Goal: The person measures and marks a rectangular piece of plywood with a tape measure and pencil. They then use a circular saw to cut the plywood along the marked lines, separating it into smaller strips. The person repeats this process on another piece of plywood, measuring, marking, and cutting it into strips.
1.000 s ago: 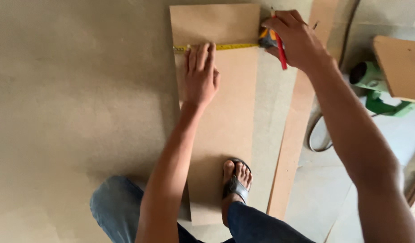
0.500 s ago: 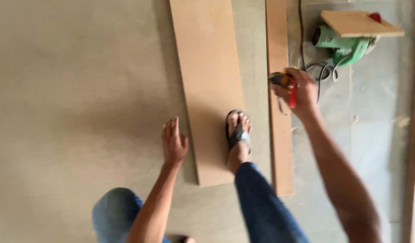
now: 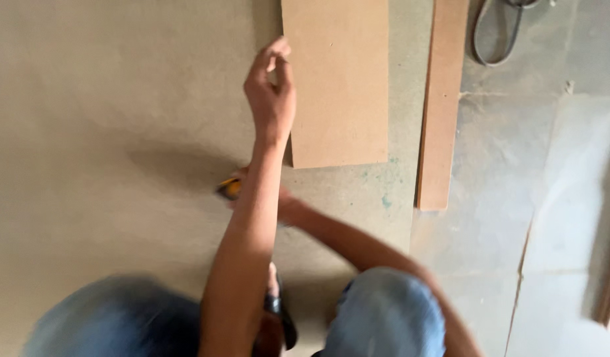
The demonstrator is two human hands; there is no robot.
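My left hand [image 3: 272, 92], grip loosely open, hovers at the near left corner of the wide brown board [image 3: 336, 79] on the floor, while my right hand [image 3: 252, 192], mostly hidden behind the left forearm, holds a yellow tape measure [image 3: 229, 188].

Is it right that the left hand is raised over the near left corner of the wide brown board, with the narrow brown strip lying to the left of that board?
Not quite. The head view shows the narrow brown strip lying to the right of the wide brown board, not the left. The rest holds: the left hand is raised over the board's near left corner.
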